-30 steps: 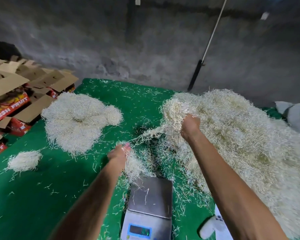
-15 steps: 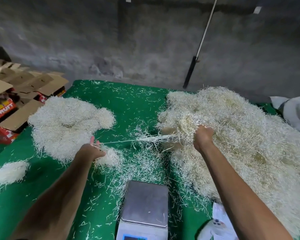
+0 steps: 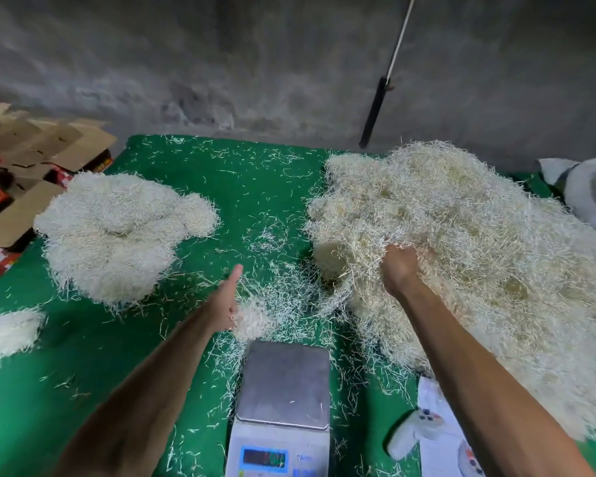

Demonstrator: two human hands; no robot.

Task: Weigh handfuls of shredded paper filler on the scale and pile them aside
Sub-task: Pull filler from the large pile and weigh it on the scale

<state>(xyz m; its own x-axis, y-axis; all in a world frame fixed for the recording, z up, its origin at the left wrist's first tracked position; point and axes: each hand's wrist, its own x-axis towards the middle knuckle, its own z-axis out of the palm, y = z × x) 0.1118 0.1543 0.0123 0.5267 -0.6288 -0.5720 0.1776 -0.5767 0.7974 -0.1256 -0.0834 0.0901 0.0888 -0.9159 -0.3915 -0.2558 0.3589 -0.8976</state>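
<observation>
Head view of a weighing station laid out on a green cloth-covered surface (image 3: 83, 356). The left hand (image 3: 226, 306) was held over the cloth with its thumb raised and the palm turned toward a small tuft of pale shredded paper filler (image 3: 255, 320) just beside it; the remaining fingers were hidden behind the palm, so whether they gripped the tuft could not be told. The right hand (image 3: 398, 266) was sunk into the near edge of the large loose heap of cream shredded paper filler (image 3: 479, 242) on the right side of the cloth, its fingers curled round a clump of strands. A grey digital scale with a bare square metal platform (image 3: 284, 383) stood between the two forearms at the near edge, its display lit but unreadable. A flattened mound of whiter weighed filler (image 3: 117, 232) lay at far left, well apart from the heap, with a smaller separate clump (image 3: 7, 332) nearer the left edge. Stray strands littered the cloth. Flattened brown cardboard boxes (image 3: 31, 166) lay beyond the left edge.
</observation>
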